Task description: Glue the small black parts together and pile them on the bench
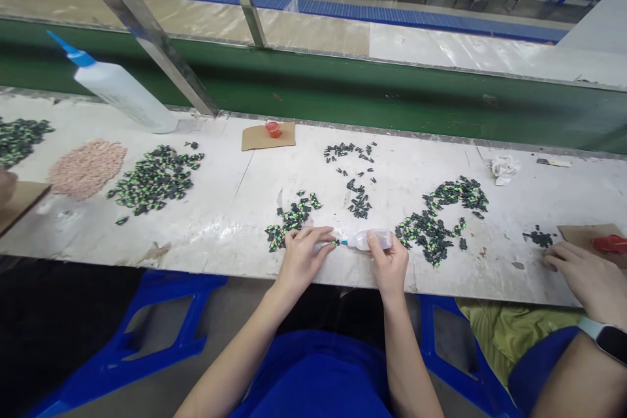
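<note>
Between the fingertips of my left hand [304, 253] is a small black and green part [336, 243], too small to make out its kind. My right hand [390, 262] is wrapped round a small white squeeze bottle [360, 240], held lying sideways. Its blue nozzle [343, 243] points left, at or very near the small part; whether they touch I cannot tell. Just beyond my left hand lies a pile of black and green parts [294, 219]. More of these parts [428, 235] spread out to the right of my right hand.
Small dark pieces [360, 202] lie ahead on the white table [235, 235]. A red cup [272, 129] rests on cardboard. To the left are a large white bottle [127, 95] and a pink heap [88, 168]. A co-worker's hand [582, 271] is at the right.
</note>
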The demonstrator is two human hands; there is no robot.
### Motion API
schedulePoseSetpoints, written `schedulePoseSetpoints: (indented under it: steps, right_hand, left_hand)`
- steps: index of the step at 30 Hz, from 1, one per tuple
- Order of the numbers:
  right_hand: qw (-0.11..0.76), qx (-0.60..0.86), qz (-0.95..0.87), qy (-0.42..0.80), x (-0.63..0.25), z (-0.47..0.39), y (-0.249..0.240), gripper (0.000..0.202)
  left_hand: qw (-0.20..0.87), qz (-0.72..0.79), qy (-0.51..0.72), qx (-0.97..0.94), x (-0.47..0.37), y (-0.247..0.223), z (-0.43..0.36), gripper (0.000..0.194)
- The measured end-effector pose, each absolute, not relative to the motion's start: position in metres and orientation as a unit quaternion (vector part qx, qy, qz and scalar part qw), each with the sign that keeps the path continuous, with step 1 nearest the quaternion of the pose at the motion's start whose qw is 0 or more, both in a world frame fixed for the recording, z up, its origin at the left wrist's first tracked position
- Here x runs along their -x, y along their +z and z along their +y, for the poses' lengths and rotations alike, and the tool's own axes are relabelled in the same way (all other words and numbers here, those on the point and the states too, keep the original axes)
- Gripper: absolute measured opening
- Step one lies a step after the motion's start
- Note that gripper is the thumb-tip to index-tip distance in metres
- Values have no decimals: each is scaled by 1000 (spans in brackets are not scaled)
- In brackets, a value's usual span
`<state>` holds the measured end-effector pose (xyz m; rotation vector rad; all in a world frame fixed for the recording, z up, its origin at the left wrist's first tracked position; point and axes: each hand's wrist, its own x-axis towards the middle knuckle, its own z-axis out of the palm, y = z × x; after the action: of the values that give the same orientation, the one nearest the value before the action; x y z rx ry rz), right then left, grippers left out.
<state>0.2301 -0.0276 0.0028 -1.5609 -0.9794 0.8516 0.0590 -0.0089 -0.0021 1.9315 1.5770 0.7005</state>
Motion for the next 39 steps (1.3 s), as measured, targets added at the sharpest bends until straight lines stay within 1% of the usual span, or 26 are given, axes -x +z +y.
schedulePoseSetpoints:
  steps: [9,21,26,33,37,39]
  right_hand:
    - [524,659,-415,346,-229,-26,6,35]
    - [539,662,-388,346,-229,-28,4,34]
    - [534,656,-408,344,-229,-28,5,34]
    - [532,661,-410,334,-228,-28,7,34]
    - [542,659,-396,339,-229,-28,4,33]
    - [565,647,-372,351,-231,-28,0,32]
  left_hand:
    - [267,588,257,-719,-59,-1,-9,24]
    - [260,588,254,-722,-60,-1,-9,23]
    - [261,591,252,-720,-60,1,-9,22]
    - [234,588,263,-728,-61,0,-11,19]
    - [223,590,266,-729,-63,-1,-12,18]
    - [225,594,264,-726,-63,-2,-10,19]
